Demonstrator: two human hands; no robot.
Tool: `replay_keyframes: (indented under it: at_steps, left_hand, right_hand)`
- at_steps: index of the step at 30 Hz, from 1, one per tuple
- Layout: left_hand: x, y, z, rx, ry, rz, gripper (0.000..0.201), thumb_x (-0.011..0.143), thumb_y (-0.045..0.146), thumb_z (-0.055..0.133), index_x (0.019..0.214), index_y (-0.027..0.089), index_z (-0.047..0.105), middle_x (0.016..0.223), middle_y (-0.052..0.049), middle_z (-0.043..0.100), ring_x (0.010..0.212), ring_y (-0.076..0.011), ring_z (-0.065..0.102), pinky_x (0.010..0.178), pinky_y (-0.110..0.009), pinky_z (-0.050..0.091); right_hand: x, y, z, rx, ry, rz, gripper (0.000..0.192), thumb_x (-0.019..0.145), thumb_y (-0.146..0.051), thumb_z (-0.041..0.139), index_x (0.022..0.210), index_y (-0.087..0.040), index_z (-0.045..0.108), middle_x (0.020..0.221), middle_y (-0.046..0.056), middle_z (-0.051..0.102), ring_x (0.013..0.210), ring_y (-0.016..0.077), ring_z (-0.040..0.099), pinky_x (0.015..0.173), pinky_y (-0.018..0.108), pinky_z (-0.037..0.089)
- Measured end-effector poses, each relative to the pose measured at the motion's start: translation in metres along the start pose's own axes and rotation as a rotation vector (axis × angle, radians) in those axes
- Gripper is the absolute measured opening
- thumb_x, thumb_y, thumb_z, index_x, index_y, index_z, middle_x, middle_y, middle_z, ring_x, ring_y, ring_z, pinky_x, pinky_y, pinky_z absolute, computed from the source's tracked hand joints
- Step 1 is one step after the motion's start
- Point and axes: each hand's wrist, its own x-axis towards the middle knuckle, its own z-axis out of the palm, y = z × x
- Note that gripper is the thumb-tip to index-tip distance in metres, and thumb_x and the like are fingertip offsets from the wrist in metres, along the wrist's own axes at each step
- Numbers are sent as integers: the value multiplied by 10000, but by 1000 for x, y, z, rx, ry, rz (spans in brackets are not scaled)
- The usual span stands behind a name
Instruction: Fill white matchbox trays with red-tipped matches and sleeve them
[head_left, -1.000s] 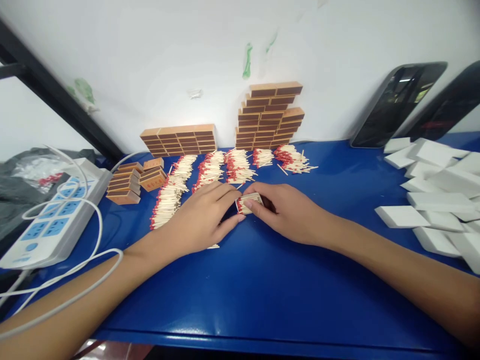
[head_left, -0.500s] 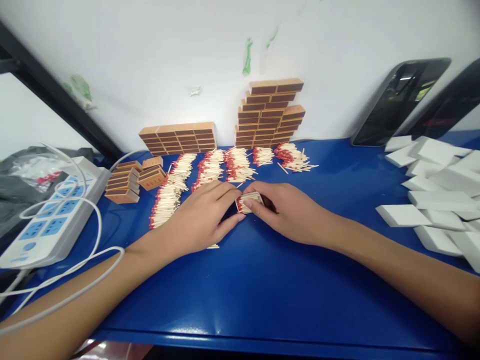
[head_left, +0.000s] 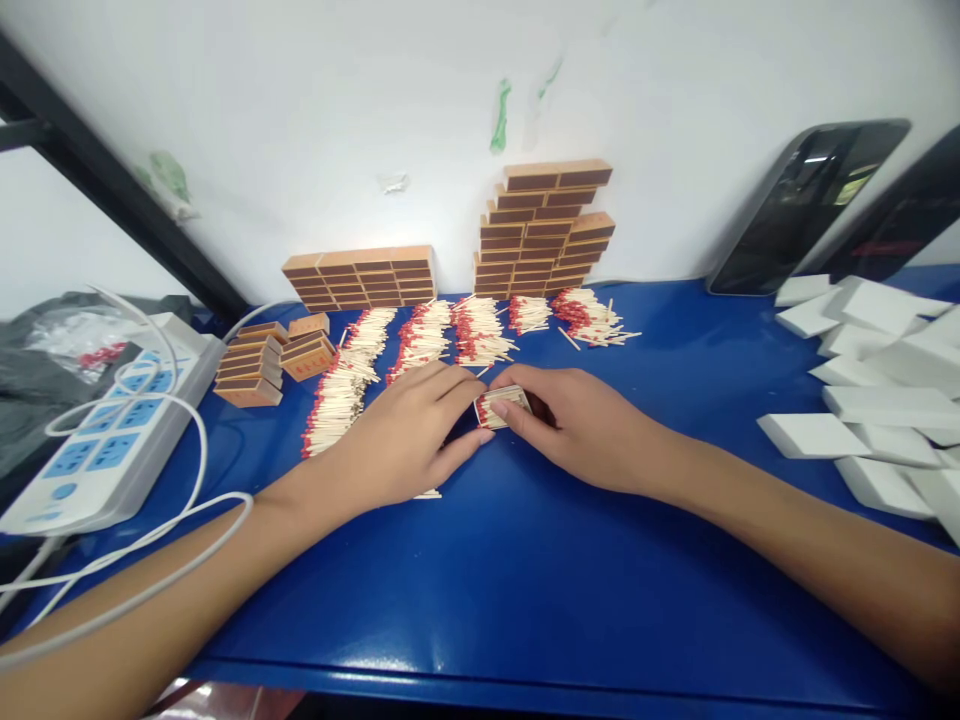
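A small matchbox tray [head_left: 517, 396] packed with red-headed matches [head_left: 489, 411] sits between my hands, near the middle of the blue table. My right hand [head_left: 574, 425] grips its right part, the thumb lying over the matches and the index finger along the far edge. At the tray's left end, my left hand [head_left: 416, 430] closes in with thumb on the near side and fingers on the far side. Its other fingers are bent and partly hidden. Rows of loose matches [head_left: 341, 405] lie just beyond my left hand, and a few stick out beneath it.
Matchboxes stand stacked against the wall in a low block [head_left: 360, 280] and a taller pile [head_left: 544, 225]. More matchboxes [head_left: 251, 365] lie at left, beside a power strip [head_left: 112, 440] with a looping white cable [head_left: 202, 440]. White blocks [head_left: 892, 405] heap up at right, near a leaning dark panel [head_left: 810, 205].
The whole view has shifted very slightly. Both hands keep their hold at the tray, and my right thumb still lies over the matches.
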Motion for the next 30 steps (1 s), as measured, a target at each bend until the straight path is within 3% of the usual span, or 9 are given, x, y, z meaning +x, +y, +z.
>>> replay_keyframes:
  at_steps: [30]
  left_hand:
    - [0,-1,-1,-46,-11,-14,270,1090,380,543,1219,158,626,1214,-117,686,1135,-274,649,1023,-453,524]
  right_hand:
    - [1,-1,-1,8,-9,6,229,1073,-350,499,1084,-204,676,840,22,734,702,175,615,687,293,378]
